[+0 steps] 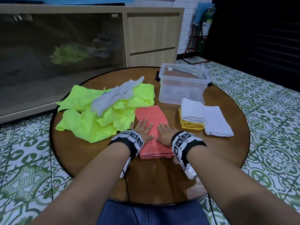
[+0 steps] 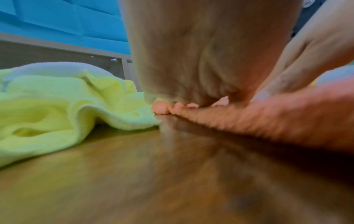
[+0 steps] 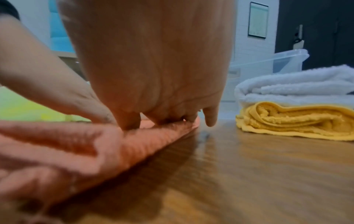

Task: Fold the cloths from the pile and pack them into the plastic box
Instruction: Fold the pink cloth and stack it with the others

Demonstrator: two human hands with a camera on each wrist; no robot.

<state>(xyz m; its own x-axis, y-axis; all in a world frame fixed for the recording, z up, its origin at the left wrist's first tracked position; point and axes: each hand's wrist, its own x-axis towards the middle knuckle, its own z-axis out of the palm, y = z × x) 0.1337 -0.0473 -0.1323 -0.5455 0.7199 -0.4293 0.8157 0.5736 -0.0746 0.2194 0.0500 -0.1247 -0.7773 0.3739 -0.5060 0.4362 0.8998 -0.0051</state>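
Observation:
A folded salmon-pink cloth (image 1: 151, 117) lies lengthwise at the middle of the round wooden table (image 1: 162, 179). Both hands press flat on it with straight fingers: my left hand (image 1: 143, 129) on its left half, my right hand (image 1: 164, 131) on its right half. The pink cloth (image 2: 249, 119) (image 3: 76, 148) fills the near part of both wrist views. To the left lies the pile: neon-yellow cloths (image 1: 97, 114) (image 2: 47, 109) with a crumpled white cloth (image 1: 116, 95) on top. The clear plastic box (image 1: 183, 83) (image 3: 277, 62) stands behind, with nothing inside.
Right of the pink cloth sit folded cloths: two white ones (image 1: 209, 119) (image 3: 296, 86) and a yellow one (image 1: 191, 125) (image 3: 295, 121) under the left white one. A wooden cabinet (image 1: 152, 38) with a dark glass door stands beyond the table. Patterned floor tiles (image 1: 267, 111) surround it.

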